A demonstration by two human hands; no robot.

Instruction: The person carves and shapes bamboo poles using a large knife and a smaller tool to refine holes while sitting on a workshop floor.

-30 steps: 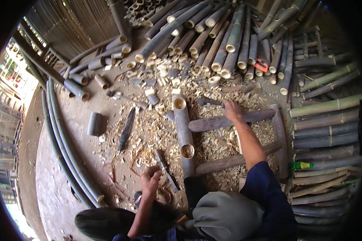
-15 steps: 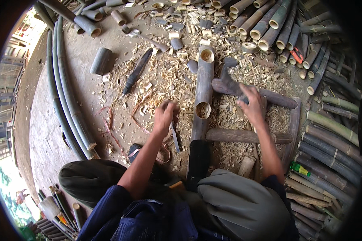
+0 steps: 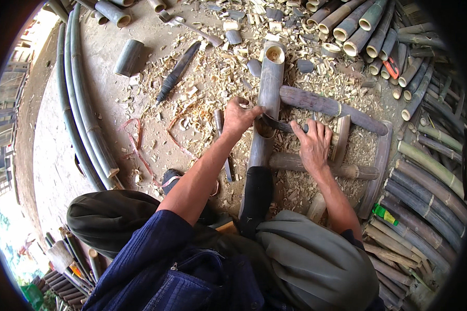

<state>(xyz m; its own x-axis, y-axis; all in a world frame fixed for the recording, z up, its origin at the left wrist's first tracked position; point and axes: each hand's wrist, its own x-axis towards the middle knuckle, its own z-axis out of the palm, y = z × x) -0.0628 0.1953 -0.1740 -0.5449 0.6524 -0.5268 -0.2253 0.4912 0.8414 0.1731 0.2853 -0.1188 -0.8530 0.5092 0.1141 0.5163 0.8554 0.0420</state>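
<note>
My right hand (image 3: 314, 144) is closed around the handle of a dark curved knife (image 3: 280, 124). Its blade reaches into the lower hole of a thick bamboo pole (image 3: 269, 93). On the pole's left, my left hand (image 3: 238, 119) has its fingers curled and its thumb stretched to the hole's rim, by the blade tip; whether the fingers hold anything is hidden. Bamboo crosspieces (image 3: 316, 101) join this pole to another bamboo pole (image 3: 376, 171), forming a frame. My foot in a black sock (image 3: 258, 192) is against the pole's near end. A narrow chisel-like tool (image 3: 228, 168) lies below my left wrist.
A large dark-bladed knife (image 3: 177, 72) and a hammer-like tool (image 3: 192, 28) lie among bamboo shavings (image 3: 207, 88). Long bamboo strips (image 3: 83, 98) curve along the left. Stacked bamboo lengths (image 3: 425, 202) crowd the right, with a green bottle (image 3: 385, 215) on them. Pink string (image 3: 140, 155) trails near my other foot.
My right hand has brought the knife down and left to the pole's lower hole. My left hand has moved up and right to meet it. The view has shifted slightly.
</note>
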